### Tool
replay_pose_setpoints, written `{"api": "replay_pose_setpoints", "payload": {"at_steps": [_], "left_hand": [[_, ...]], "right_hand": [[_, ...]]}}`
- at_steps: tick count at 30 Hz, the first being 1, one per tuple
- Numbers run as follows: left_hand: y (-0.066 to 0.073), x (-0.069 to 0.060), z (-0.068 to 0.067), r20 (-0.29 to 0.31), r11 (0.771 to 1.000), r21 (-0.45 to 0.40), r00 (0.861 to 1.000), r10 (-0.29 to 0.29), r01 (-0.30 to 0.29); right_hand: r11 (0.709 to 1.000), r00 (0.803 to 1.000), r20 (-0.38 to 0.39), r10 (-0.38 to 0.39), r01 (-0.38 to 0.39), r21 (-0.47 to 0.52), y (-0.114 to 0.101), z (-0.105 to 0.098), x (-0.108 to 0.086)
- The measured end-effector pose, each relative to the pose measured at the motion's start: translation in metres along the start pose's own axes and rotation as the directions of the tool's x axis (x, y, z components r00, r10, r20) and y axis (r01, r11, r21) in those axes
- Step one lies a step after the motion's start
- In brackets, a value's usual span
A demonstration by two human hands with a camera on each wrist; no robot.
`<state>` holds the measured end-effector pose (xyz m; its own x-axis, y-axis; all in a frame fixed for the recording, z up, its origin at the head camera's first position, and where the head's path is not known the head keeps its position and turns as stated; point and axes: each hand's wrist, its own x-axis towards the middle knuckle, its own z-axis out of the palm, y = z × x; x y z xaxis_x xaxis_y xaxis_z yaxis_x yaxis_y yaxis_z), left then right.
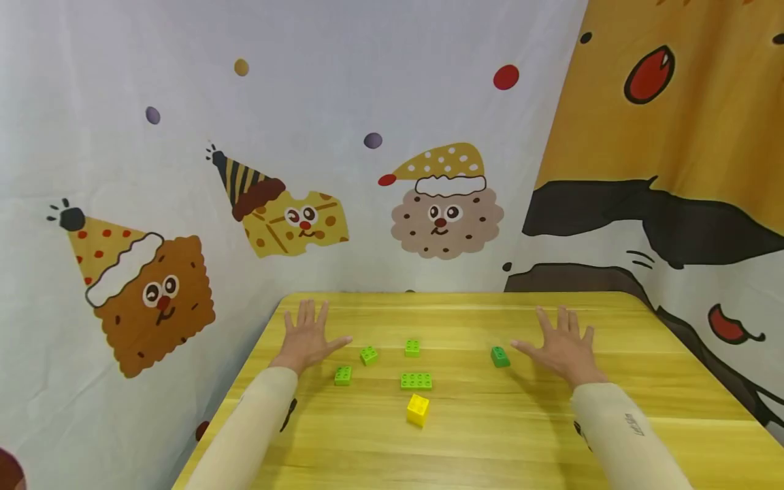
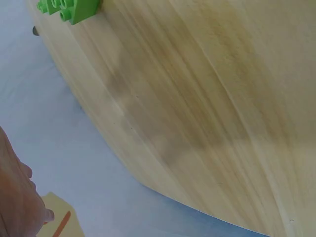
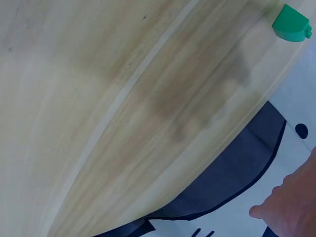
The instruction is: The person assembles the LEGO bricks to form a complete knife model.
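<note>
Nearest, on the right sleeve [image 1: 603, 418], small lettering [image 1: 634, 424], not readable. Next, on the wood-grain table [image 1: 490, 446], a yellow block [image 1: 418, 410], likely light and stiff, best held by two opposite walls. Just behind, a long lime brick [image 1: 416, 381], probably rigid, not fragile, best pinched across the narrow width. Around and beyond, three small lime bricks [image 1: 369, 355], and a green block [image 1: 500, 356], maybe slippery on its rounded side. Near that, right hand [image 1: 565, 348]; at far left, left hand [image 1: 304, 342]; both empty, with fingers spread.
</note>
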<state>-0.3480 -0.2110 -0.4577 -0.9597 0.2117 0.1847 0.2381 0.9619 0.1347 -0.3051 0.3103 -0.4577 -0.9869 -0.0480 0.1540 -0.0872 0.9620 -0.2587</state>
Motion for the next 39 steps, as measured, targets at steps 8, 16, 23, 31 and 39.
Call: {"api": "replay_pose_setpoints", "payload": {"at_steps": [8, 16, 23, 31, 39], "left_hand": [[0.008, 0.001, -0.009, -0.005, 1.000, 0.010, 1.000, 0.001, -0.001], [0.022, 0.003, -0.011, -0.010, 1.000, -0.018, 1.000, 0.021, -0.021], [0.032, 0.009, -0.013, -0.038, 0.997, -0.054, 0.998, 0.056, -0.058], [0.047, 0.016, -0.015, -0.006, 0.995, -0.082, 0.999, 0.052, -0.052], [0.063, 0.017, -0.012, 0.006, 0.991, -0.121, 0.998, 0.067, -0.065]], "right_hand": [[1.000, 1.000, -0.014, -0.013, 0.014, 0.025, -0.016, -0.004, 0.002], [0.998, 1.000, -0.012, -0.024, 0.025, 0.056, -0.028, 0.001, 0.006], [0.994, 0.999, -0.020, -0.049, 0.051, 0.096, -0.043, 0.008, 0.010], [0.985, 0.998, -0.030, -0.063, 0.067, 0.162, -0.064, 0.011, 0.004], [0.973, 0.997, -0.034, -0.066, 0.072, 0.220, -0.079, 0.019, -0.003]]}}
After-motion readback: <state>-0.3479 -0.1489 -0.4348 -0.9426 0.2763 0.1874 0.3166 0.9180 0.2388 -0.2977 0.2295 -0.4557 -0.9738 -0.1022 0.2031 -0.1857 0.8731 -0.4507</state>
